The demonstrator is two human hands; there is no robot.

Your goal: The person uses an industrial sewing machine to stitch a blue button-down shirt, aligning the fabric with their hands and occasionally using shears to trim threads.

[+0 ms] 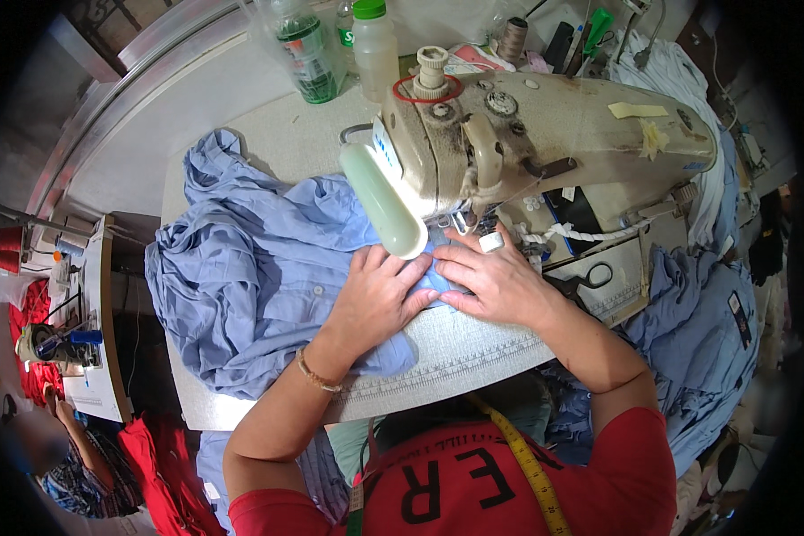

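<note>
Crowded sewing workshop, grey worktable (pixel 473 353) with a printed ruler along its front edge. Blue garment (pixel 250 268) spread over the table's left half, bunched in soft folds, one edge fed under the head of the cream sewing machine (pixel 545 134). Left hand (pixel 380 299) flat on the cloth, fingers stretched, pressing, not gripping. Right hand (pixel 496 281) also flat and open on the cloth just beside the needle area, fingertips touching those of the left.

Cloth probably thin, light and limp, easy to wrinkle or slide on the smooth table; best controlled with flat palms close to the needle, or pinched at the seam edge.

Behind the machine: clear bottle with green label (pixel 308 49), liquid partly visible inside; white bottle with green cap (pixel 375 45), contents hidden. Scissors (pixel 590 277) at the right.
</note>
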